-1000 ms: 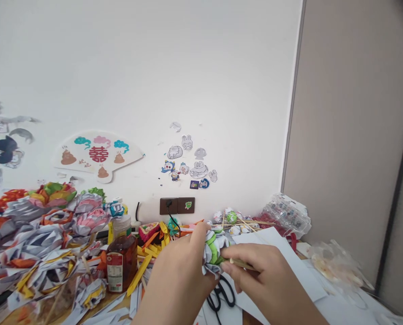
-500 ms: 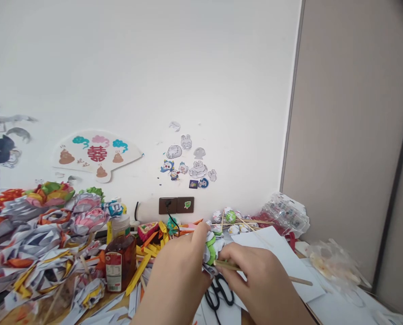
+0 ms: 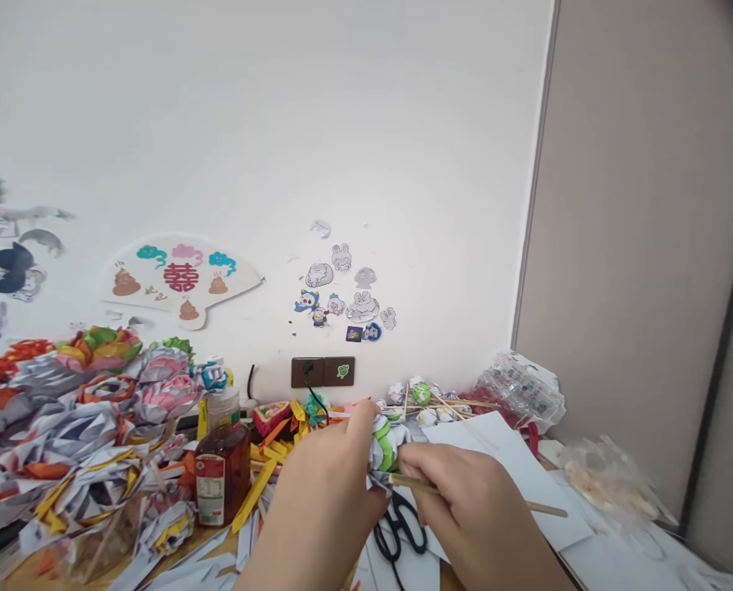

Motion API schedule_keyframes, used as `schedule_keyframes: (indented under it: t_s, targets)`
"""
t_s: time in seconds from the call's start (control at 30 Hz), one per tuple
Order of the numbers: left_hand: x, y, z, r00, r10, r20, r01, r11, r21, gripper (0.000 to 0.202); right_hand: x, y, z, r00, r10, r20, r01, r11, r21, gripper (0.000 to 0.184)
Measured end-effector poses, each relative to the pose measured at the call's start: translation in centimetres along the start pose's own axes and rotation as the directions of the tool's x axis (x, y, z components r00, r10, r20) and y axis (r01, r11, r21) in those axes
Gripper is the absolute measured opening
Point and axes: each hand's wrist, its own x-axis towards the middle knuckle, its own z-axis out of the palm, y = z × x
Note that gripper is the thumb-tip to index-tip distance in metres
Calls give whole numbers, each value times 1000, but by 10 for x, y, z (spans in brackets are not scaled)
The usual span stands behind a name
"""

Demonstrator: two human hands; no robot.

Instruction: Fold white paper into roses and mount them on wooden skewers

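Note:
Low in the middle, my left hand (image 3: 332,480) is closed around a folded paper flower (image 3: 386,443) in white and green, its thumb up along the near side. My right hand (image 3: 464,501) pinches a thin wooden stick (image 3: 415,483), whose blunt end points left at the flower's lower part. The stick's other end sticks out past the back of that hand. My right fingertips are against or very close to the flower; its underside is hidden. Black-handled scissors (image 3: 396,529) lie on the table below, between my hands.
Many large folded paper flowers (image 3: 76,435) are piled at left. Beside them stands a brown bottle (image 3: 222,472). Yellow paper strips (image 3: 255,497) lie near it. Behind my hands are small paper balls on sticks (image 3: 421,394); at right, white sheets (image 3: 495,447) and a plastic bag (image 3: 612,484).
My view has shifted slightly. My right fingers have moved a little against the flower, and more of its green and white folds shows. Both hands keep their hold.

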Motion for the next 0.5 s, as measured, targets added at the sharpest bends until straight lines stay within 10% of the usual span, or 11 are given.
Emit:
schedule_keyframes:
  t_s: [0.5]
  targets:
    - [-4,5,-3,999,32,20,-33,997,63,38,0,1,-2,988,105,115,-104,994,-18,19]
